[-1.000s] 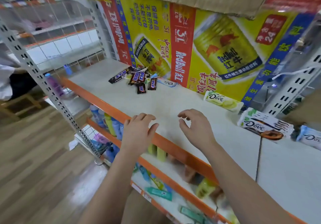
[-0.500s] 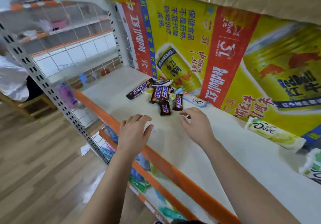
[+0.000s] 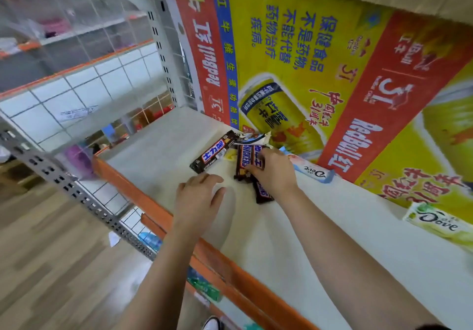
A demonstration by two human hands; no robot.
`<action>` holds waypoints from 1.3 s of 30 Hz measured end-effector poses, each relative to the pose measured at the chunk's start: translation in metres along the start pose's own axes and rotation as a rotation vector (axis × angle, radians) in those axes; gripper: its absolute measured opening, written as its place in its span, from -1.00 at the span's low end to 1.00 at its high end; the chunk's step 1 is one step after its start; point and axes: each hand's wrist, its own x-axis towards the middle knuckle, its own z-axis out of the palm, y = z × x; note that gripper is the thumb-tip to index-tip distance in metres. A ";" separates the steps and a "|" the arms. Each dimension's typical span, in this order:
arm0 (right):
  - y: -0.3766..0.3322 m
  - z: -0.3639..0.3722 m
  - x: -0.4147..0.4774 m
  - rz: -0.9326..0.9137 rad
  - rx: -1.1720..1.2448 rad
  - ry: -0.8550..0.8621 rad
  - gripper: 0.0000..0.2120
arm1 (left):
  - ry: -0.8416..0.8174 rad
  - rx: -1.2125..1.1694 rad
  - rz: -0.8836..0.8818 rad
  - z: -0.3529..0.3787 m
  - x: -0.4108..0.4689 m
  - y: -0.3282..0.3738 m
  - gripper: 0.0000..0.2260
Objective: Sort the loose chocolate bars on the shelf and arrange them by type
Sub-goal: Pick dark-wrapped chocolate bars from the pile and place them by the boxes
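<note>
Fingers point(image 3: 268, 156) of your right hand point(image 3: 276, 174) seemingly pinch a Snickers bar point(image 3: 259, 162); at eight o'clock, your left hand point(image 3: 198, 197) rests flat, straight-fingered, on the shelf point(image 3: 163, 150).

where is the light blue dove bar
The light blue Dove bar lies mid-frame in the head view, at the back of the shelf against the Red Bull poster, just right of the right hand.

Dark Snickers bars point(image 3: 213, 154) lie jumbled flat at the shelf's point(image 3: 307, 232) back left, a blue Dove point(image 3: 313, 173) just right, a green Dove point(image 3: 440, 223) well apart.
</note>
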 end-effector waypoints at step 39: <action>0.016 -0.037 -0.098 0.626 1.144 0.687 -0.90 | -0.012 -0.911 -0.022 0.004 0.080 0.018 -0.76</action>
